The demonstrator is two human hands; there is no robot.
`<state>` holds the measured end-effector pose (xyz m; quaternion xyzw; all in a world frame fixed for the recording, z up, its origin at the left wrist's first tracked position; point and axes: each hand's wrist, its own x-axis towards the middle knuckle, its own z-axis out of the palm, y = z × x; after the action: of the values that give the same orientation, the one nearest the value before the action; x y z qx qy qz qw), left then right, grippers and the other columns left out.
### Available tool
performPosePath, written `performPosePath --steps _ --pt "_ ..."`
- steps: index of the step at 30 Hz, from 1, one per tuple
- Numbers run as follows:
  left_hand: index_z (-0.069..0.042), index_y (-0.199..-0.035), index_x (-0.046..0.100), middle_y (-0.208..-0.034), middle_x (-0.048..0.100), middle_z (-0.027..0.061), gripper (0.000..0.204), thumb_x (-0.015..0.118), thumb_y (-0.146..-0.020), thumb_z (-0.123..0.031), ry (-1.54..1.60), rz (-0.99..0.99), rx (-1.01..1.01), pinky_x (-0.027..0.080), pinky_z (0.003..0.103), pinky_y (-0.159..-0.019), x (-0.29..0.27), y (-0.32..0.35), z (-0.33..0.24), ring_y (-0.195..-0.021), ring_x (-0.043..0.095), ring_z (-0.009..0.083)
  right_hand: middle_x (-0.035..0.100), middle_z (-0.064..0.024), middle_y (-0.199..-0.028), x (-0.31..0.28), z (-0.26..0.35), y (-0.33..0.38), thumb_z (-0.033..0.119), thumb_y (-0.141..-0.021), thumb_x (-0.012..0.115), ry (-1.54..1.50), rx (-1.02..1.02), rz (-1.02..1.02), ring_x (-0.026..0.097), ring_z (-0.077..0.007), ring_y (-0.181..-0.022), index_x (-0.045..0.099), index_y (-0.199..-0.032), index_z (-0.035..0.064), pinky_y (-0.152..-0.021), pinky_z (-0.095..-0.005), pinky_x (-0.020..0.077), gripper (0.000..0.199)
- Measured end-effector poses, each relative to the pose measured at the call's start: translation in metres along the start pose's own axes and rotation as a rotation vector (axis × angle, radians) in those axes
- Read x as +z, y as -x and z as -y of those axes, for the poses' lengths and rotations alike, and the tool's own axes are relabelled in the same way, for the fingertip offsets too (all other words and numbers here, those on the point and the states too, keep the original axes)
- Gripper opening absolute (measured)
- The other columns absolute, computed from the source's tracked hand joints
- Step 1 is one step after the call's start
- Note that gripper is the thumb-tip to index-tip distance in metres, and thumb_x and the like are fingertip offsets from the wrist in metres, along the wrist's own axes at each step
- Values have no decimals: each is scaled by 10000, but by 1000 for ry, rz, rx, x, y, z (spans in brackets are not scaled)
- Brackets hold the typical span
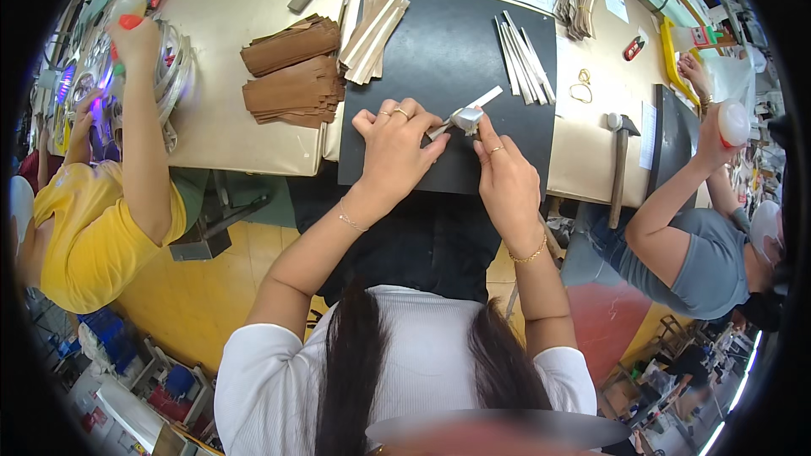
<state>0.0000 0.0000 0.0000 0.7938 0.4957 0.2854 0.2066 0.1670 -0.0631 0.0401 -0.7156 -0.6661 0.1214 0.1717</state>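
Note:
Over a black mat on the workbench, my left hand and my right hand together hold a narrow silver-grey strip. The strip is bent between the fingertips of both hands, and one end sticks out up and to the right. A fan of similar grey strips lies on the mat's right part. A bundle of tan strips rests at the mat's upper left corner.
Stacks of brown pieces lie left of the mat. A hammer and rubber bands sit to the right on the tan bench. A person in yellow works at left, another in grey at right.

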Motion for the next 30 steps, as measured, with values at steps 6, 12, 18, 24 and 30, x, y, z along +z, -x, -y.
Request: performPosePath --steps 6,12,18,24,30 --pt "-137 -825 762 -835 665 -41 63 790 -797 -186 23 10 -55 262 397 -847 3 -2 4 -902 568 170 591 -121 -789 5 -6 -4 173 -1006 598 -18 -29 -44 643 -344 -633 562 -1447 192 -573 -448 523 443" --pt "-132 -783 731 -828 650 -40 63 775 -785 -176 28 15 -113 260 410 -848 8 -4 0 -891 562 185 599 -117 -816 -4 -5 -6 166 -1002 601 -88 -36 -124 649 -345 -654 535 -1473 201 -577 -450 520 477" --pt "-136 -765 704 -820 623 -35 81 771 -775 -179 -11 -3 -92 260 416 -836 9 -3 -2 -895 550 194 608 -118 -830 4 1 -7 141 -991 614 -1 0 26 651 -350 -667 520 -1487 217 -594 -446 527 510" --pt "-134 -758 692 -824 616 -28 90 772 -770 -174 -32 0 -93 264 417 -832 11 -1 -1 -898 553 197 595 -101 -810 2 2 -3 139 -977 638 -138 -80 -203 639 -325 -644 533 -1481 224 -585 -414 526 522" --pt "-130 -772 700 -844 617 -27 95 782 -776 -177 -31 -12 -68 267 409 -833 12 1 0 -905 552 198 593 -91 -804 1 4 -4 134 -973 634 13 -43 -105 630 -318 -626 542 -1474 222 -568 -430 516 517"
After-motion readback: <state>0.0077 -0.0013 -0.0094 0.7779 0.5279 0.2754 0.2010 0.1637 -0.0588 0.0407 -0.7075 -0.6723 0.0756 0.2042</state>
